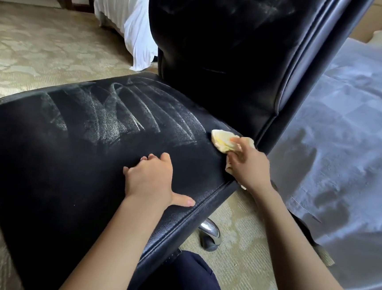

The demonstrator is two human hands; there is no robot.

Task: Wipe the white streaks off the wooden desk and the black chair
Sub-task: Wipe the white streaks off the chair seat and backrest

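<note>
Chair sits front and centre on carpet, seat angled toward the camera and backrest upright behind it. White streaks fan across the far half of the seat in curved bands; the near half looks dark and clean. Fainter white haze on the upper backrest. Right hand grips a yellow cloth, fingers curled round it, cloth pressed on the seat's right rear corner just beside the backrest and right at the end of the streaks. Part of the cloth hangs out under the palm. Left hand rests palm-down on the near-right part of the seat, fingers loosely bent, thumb stretched out along the edge seam, holding nothing. It's well clear of the streaks. Chrome leg with a caster shows under the seat edge. Dark trouser knee at bottom centre. Bed with a pale cover on the right, close to the chair; a second bed's white sheet hangs at top left behind the backrest.
</note>
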